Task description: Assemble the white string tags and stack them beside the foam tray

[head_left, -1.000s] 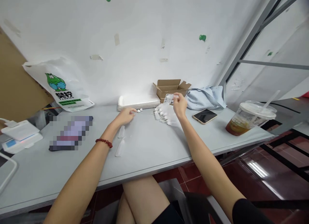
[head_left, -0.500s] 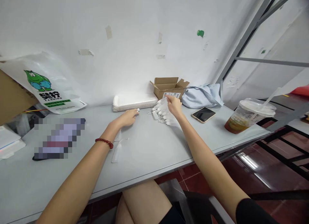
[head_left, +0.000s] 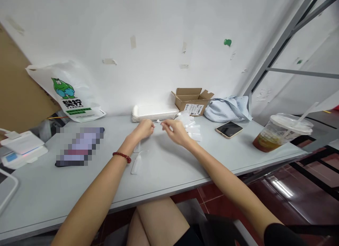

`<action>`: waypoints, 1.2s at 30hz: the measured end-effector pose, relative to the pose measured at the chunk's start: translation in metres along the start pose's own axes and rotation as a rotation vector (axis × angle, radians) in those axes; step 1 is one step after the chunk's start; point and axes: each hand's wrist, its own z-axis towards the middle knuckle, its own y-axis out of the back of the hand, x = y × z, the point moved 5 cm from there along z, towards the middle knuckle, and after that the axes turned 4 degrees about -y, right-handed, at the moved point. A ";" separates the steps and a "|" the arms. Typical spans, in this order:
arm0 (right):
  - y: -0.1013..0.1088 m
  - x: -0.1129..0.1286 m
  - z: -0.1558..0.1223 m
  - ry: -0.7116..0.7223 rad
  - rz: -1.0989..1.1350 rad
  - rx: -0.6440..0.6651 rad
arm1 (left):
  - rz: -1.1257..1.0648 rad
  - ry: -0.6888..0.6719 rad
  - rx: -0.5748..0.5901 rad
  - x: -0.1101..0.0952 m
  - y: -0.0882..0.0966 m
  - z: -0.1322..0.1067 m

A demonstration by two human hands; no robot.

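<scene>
My left hand (head_left: 145, 129) is closed in a pinch above the desk, and what its fingertips hold is hidden. Just to its right, my right hand (head_left: 175, 131) has its fingers bent and drawn in toward the left fingertips; anything in them is too small to name. A tiny white piece (head_left: 158, 121) shows between the two hands. Under the left wrist lies a flat translucent piece with a narrow neck and a thin string (head_left: 136, 165), and another is partly hidden by the hand. Behind my right hand spreads a pile of similar translucent pieces (head_left: 195, 131).
A stack of white trays (head_left: 156, 112) and an open cardboard box (head_left: 190, 97) stand by the wall. Rightward are a pale blue cloth bag (head_left: 226, 108), a phone (head_left: 229, 129) and a drink cup (head_left: 282, 131). Leftward are a printed plastic bag (head_left: 76, 94) and a blurred-out device (head_left: 82, 147).
My right hand has left the pile and come left, close to my left hand. The view has turned slightly left, bringing a white charger and cable into sight.
</scene>
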 end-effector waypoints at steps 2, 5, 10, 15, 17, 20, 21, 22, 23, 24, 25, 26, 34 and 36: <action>-0.022 0.019 -0.011 0.039 0.103 0.243 | 0.096 0.031 -0.054 -0.004 0.011 -0.005; -0.044 0.041 -0.029 0.121 0.143 0.508 | 0.167 0.101 -0.166 -0.010 0.028 -0.014; -0.055 0.060 -0.044 0.206 0.151 0.633 | 0.012 0.177 -0.295 -0.017 0.033 -0.021; -0.063 0.071 -0.053 0.310 0.028 0.669 | -0.312 0.161 -0.389 -0.016 0.026 -0.020; -0.066 0.073 -0.055 0.324 -0.012 0.683 | -0.393 0.150 -0.398 -0.015 0.025 -0.019; -0.066 0.073 -0.054 0.297 -0.047 0.694 | -0.479 0.179 -0.403 -0.010 0.023 -0.019; -0.066 0.072 -0.053 0.284 -0.063 0.695 | -0.503 0.203 -0.407 -0.007 0.021 -0.019; -0.065 0.070 -0.051 0.270 -0.087 0.692 | -0.527 0.229 -0.414 -0.005 0.020 -0.019; -0.064 0.068 -0.049 0.257 -0.119 0.683 | -0.555 0.256 -0.426 -0.003 0.019 -0.020; -0.063 0.065 -0.047 0.242 -0.156 0.670 | -0.587 0.283 -0.443 -0.001 0.018 -0.021; -0.061 0.061 -0.044 0.226 -0.198 0.653 | -0.621 0.309 -0.465 0.001 0.017 -0.021; -0.060 0.056 -0.042 0.207 -0.241 0.633 | -0.655 0.330 -0.488 0.003 0.016 -0.022; -0.049 0.018 -0.022 0.026 -0.455 0.503 | -0.868 0.364 -0.549 -0.004 0.016 -0.029; -0.046 0.011 -0.019 -0.008 -0.443 0.432 | -0.903 0.332 -0.558 -0.008 0.017 -0.029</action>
